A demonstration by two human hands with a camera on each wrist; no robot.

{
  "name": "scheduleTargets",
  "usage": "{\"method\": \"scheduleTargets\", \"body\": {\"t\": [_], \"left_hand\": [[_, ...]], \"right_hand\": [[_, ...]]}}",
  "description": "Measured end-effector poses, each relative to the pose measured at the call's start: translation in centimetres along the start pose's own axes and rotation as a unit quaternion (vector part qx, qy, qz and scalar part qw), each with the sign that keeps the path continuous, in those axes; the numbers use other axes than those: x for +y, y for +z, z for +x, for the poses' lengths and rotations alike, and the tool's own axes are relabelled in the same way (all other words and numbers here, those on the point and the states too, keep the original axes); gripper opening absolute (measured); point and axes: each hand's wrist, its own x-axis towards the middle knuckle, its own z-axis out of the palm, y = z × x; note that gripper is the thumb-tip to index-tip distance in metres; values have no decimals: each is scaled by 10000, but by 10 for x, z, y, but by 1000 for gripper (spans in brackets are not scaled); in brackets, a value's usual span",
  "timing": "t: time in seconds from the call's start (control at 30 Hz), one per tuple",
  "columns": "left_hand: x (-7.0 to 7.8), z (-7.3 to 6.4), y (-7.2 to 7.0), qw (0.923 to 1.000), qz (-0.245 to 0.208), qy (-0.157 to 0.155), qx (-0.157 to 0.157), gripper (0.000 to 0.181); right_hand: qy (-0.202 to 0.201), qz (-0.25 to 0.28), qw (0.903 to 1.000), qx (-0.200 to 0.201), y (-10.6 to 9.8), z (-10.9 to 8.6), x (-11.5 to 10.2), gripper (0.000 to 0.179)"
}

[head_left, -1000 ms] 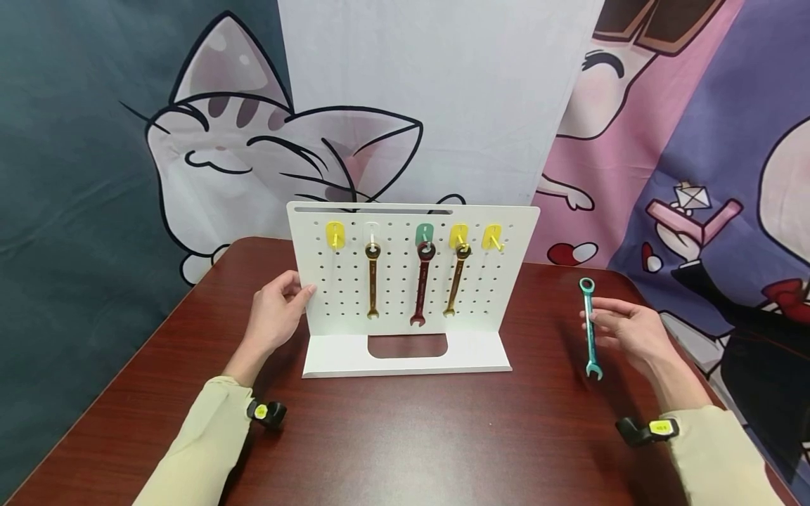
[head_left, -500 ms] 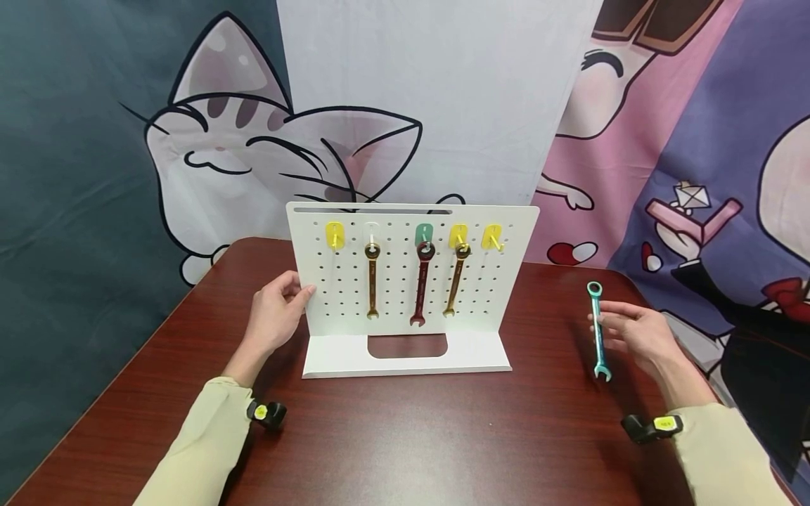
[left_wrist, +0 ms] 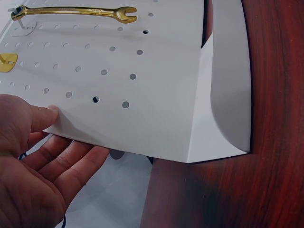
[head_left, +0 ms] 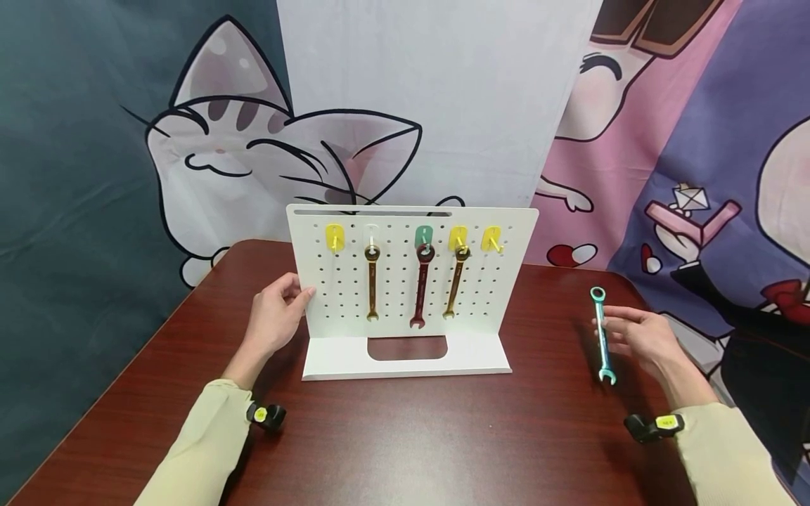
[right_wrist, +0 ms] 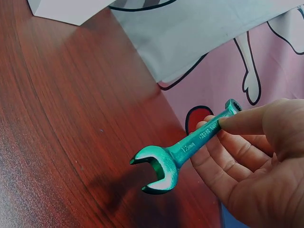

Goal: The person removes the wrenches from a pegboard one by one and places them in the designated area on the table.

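Observation:
On the right, my right hand (head_left: 639, 337) pinches a green combination wrench (head_left: 602, 337) between thumb and fingers. Its ring end points up and its open end hangs down over the table. In the right wrist view the green wrench (right_wrist: 190, 145) bears a 12mm mark. My left hand (head_left: 275, 313) grips the left edge of a white pegboard stand (head_left: 392, 281), thumb on the front, fingers behind, as the left wrist view shows. Three wrenches hang on it: a gold wrench (head_left: 372, 284), a red wrench (head_left: 420, 288) and another gold wrench (head_left: 454, 284).
A yellow hook (head_left: 335, 237) at the board's left and a yellow hook (head_left: 491, 239) at its right carry nothing. The stand rests on a dark red wooden table (head_left: 405, 436). Cartoon-printed cloth (head_left: 443, 105) hangs behind the table.
My right hand has drifted slightly to the right and down with the green wrench. The left hand and the pegboard stand have stayed put.

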Motion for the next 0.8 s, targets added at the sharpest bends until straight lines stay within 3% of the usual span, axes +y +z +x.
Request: {"method": "scheduleTargets", "body": {"t": [0.27, 0.43, 0.8], "left_hand": [[-3, -2, 1, 10000, 20, -45, -26, 14], [-4, -3, 2, 10000, 52, -43, -23, 14], [-2, -1, 1, 10000, 65, 12, 2, 14]], "right_hand": [[72, -121, 9999, 29, -3, 0, 5, 19], [125, -391, 9991, 121, -3, 0, 7, 27], [50, -455, 9989, 73, -8, 4, 15, 43]]}}
